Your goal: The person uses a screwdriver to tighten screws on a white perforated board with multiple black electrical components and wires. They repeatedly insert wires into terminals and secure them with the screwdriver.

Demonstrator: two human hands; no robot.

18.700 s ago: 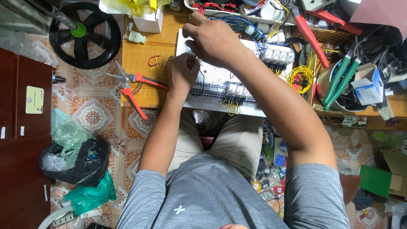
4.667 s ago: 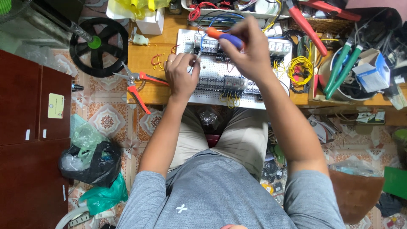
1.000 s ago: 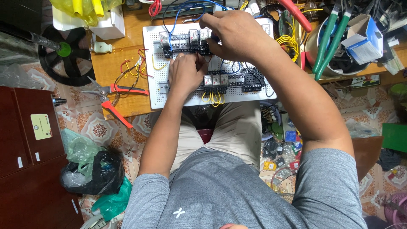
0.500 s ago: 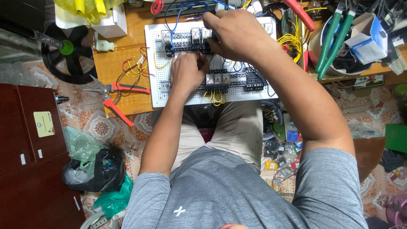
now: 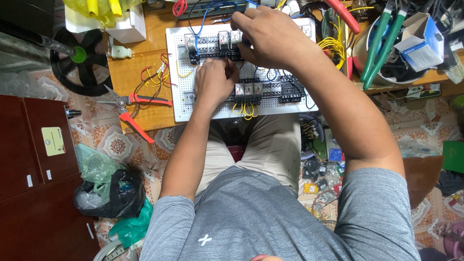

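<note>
Two hands on white perforated panel (image 5: 203, 108) – left hand (image 5: 215, 79) curled, bracing wires; right hand (image 5: 270, 34) pinches upper relay row (image 5: 208, 44).

One white perforated board (image 5: 212, 108), one red-handled pliers (image 5: 133, 107), two hands

right hand (image 5: 270, 36) covering the upper relay row (image 5: 208, 44), its fingertips unseen, yellow bag (image 5: 104, 7) cut by top edge

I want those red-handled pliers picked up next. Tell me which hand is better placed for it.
Left. The left hand rests on the white perforated board, on the side where the red-handled pliers lie on the wooden table. The right hand is farther away, at the upper relay row.
</note>
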